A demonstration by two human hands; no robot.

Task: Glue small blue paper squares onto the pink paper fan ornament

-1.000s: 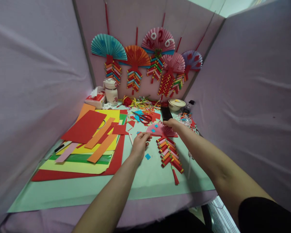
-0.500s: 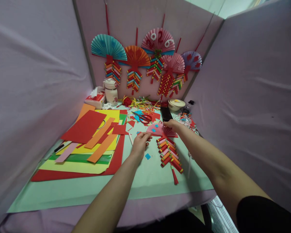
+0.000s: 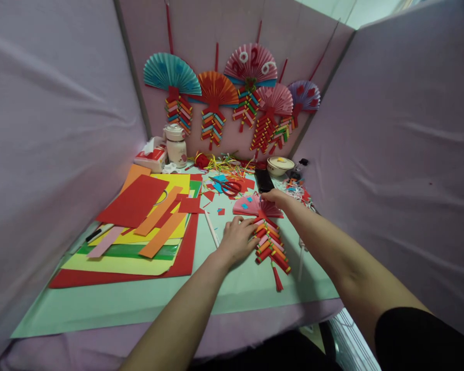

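Observation:
A pink pleated paper fan [image 3: 245, 207] with small blue squares stuck on its left half lies on the table. From it hangs a string of paper firecrackers [image 3: 271, 245] in red, orange and pink, ending in a red tassel [image 3: 277, 278]. My left hand [image 3: 237, 238] lies low over the table, fingers apart, its fingertips at the left edge of the firecrackers. My right hand [image 3: 274, 197] is closed at the fan's top edge; what its fingers pinch is hidden. Left of my left hand lies a white stick [image 3: 212, 229].
Red-handled scissors [image 3: 228, 185] lie among paper scraps behind the fan. A black phone [image 3: 264, 180] and a lidded bowl [image 3: 280, 166] are at the back right. Stacked coloured paper [image 3: 139, 203] covers the left side. Finished fans [image 3: 218, 88] hang on the back wall.
My left hand has moved right and down, over the spot where a loose blue square lay, which is now hidden. My right hand has stayed at the fan.

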